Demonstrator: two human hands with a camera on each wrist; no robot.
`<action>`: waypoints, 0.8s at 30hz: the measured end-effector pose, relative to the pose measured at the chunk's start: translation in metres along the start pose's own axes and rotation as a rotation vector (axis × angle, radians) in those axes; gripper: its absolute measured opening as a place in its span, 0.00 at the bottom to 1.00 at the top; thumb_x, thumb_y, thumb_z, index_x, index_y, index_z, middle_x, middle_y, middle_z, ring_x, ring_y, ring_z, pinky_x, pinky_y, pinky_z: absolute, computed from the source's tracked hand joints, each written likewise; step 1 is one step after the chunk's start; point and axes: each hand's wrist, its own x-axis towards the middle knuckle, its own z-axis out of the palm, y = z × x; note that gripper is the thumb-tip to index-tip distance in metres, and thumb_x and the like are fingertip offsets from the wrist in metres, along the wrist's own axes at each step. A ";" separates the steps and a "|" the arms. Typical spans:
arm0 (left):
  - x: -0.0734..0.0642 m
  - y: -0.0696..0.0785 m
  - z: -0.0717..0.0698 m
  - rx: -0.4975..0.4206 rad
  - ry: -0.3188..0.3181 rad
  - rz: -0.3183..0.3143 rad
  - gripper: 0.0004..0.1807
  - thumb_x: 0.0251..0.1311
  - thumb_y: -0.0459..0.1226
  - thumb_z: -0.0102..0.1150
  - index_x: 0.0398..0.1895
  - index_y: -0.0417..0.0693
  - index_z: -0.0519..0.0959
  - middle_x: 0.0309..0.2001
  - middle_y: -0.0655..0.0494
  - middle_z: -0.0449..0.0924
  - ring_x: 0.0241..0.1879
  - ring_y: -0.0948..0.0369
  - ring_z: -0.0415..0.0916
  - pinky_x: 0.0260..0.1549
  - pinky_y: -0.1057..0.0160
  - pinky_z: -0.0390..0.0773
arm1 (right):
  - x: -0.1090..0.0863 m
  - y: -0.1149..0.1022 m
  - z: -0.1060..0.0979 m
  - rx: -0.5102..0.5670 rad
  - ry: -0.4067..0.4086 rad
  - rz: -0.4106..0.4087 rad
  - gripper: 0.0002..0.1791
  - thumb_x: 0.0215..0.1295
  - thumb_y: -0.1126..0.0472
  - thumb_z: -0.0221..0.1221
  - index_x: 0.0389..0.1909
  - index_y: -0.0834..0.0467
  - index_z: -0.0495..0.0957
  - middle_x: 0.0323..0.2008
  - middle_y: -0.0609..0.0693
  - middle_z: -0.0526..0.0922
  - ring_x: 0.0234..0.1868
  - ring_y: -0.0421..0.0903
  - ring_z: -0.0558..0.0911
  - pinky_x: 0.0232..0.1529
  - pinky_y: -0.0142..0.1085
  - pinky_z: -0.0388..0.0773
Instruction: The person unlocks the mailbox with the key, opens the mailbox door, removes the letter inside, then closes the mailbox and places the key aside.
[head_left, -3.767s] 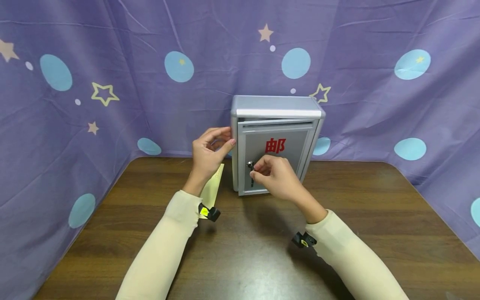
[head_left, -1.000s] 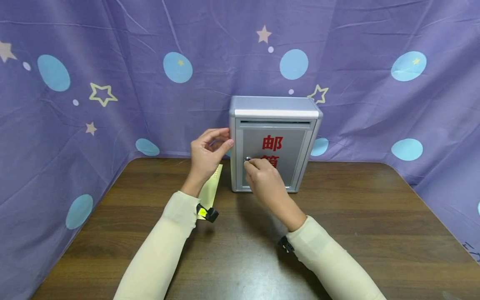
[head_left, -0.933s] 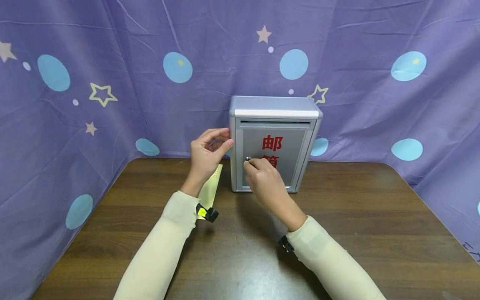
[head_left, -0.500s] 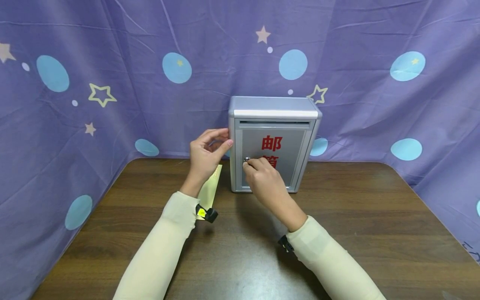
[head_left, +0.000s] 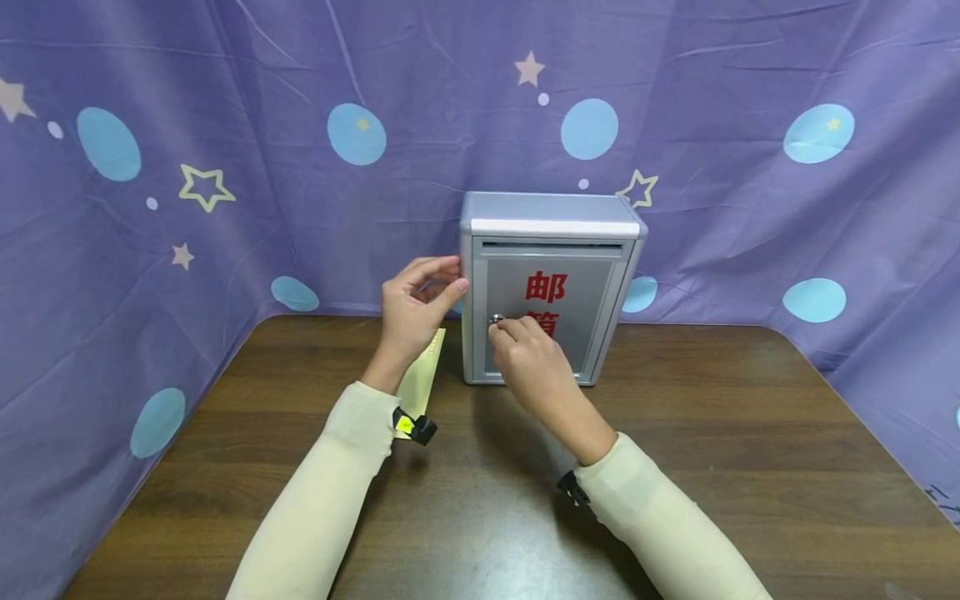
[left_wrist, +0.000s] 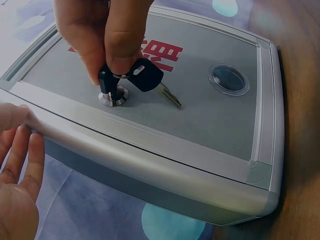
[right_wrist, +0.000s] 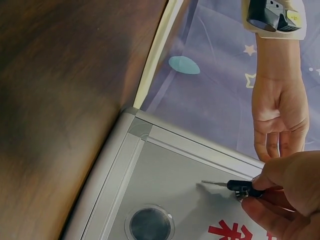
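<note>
A grey metal mailbox (head_left: 585,333) with red characters stands upright, its front door flush with the frame. My right hand (head_left: 536,362) pinches the black head of a key (left_wrist: 105,82) that sits in the round chrome lock (left_wrist: 114,97). A second key (left_wrist: 146,76) dangles from the same ring, its blade over the door panel. Against the mailbox's left edge rests my left hand (head_left: 416,308), the thumb at the front rim and the relaxed fingers along the side. The right hand covers the lower part of the lettering in the head view.
A pale yellow envelope (head_left: 422,379) is left of the mailbox, partly hidden behind the left wrist. Both stand on a brown wooden table (head_left: 480,500). Behind hangs a purple curtain (head_left: 450,100) with stars and blue ovals. A round clear disc (left_wrist: 228,79) sits low on the door.
The mailbox door was ajar 3.8 seconds ago and is now flush. My right hand has rolled over at the lock, knuckles up. In the last second both hands hold still.
</note>
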 end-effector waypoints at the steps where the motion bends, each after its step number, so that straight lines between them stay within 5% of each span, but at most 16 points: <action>1: 0.000 0.000 0.000 -0.001 0.000 0.001 0.16 0.55 0.22 0.72 0.48 0.27 0.84 0.44 0.41 0.84 0.39 0.60 0.84 0.38 0.66 0.86 | 0.000 0.000 0.000 0.000 0.003 0.001 0.14 0.56 0.74 0.69 0.45 0.67 0.85 0.43 0.57 0.88 0.43 0.53 0.83 0.41 0.40 0.87; 24: 0.000 0.001 0.000 0.006 -0.011 0.001 0.16 0.55 0.23 0.72 0.48 0.28 0.84 0.44 0.44 0.85 0.40 0.60 0.84 0.39 0.65 0.87 | -0.001 -0.007 0.000 -0.092 0.009 -0.026 0.07 0.65 0.76 0.63 0.42 0.69 0.84 0.41 0.59 0.87 0.41 0.54 0.83 0.36 0.39 0.88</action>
